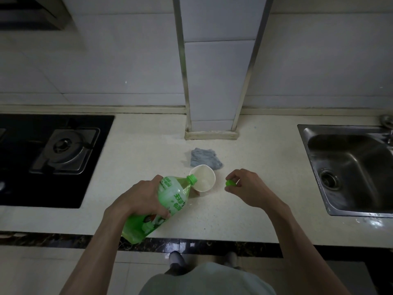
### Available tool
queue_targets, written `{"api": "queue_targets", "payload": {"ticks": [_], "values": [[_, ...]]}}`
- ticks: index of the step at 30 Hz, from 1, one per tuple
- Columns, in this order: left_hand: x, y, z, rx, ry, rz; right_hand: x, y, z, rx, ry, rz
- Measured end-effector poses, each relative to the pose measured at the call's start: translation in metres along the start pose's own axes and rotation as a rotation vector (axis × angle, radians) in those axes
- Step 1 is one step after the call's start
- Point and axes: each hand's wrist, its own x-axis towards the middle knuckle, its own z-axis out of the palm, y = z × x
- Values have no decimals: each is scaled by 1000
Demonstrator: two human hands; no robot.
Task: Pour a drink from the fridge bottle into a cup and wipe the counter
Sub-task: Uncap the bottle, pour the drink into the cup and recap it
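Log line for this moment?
step: pour | left hand: grips tilted bottle, mouth at cup | right hand: pinches cap | cloth: untouched, behind cup

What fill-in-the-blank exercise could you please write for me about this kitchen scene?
1. The left hand grips the tilted green bottle, its open mouth at the white paper ____.
2. The right hand pinches the bottle's green ____.
3. The blue-grey cloth lies on the counter between the stove and the steel ____.
Missing words: cup; cap; sink.
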Motion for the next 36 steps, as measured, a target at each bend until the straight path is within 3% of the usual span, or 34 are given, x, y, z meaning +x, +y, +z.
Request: {"api": "queue_targets", "payload": {"ticks": [36], "values": [[8, -2, -3, 18, -7, 9, -1, -2, 6, 25, -1, 24]]}}
